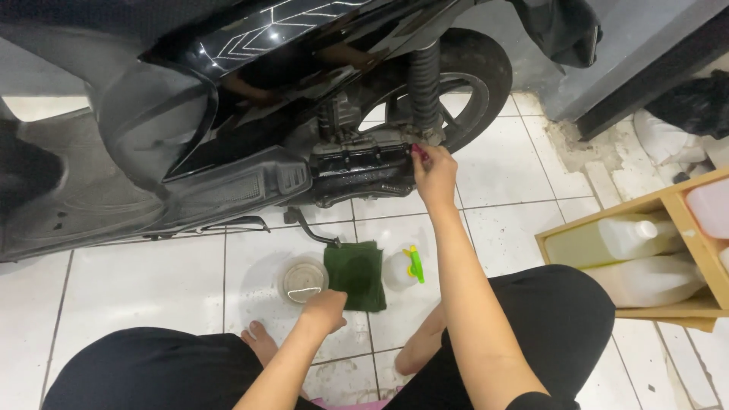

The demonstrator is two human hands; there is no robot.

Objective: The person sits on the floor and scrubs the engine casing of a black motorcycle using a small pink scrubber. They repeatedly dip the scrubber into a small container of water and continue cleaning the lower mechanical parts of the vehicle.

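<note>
- While the black scooter (228,114) is being kept parked on the white tiled floor (152,288), a round metal tin (304,279) is being touched by the left hand (325,310), fingers curled at its rim.
- Just beside it, a green cloth (357,273) and a spray bottle (402,267) are being left lying.
- Something small and red is being pinched by the right hand (434,173) against the engine casing (364,163).

Looks like a home garage / small moto workshop imo: black scooter (228,114) parked on a white tiled floor (152,288), wooden crate (676,205) w/ big plastic jugs (645,281), rag (357,273) + spray bottle (402,267) nearby.
</note>
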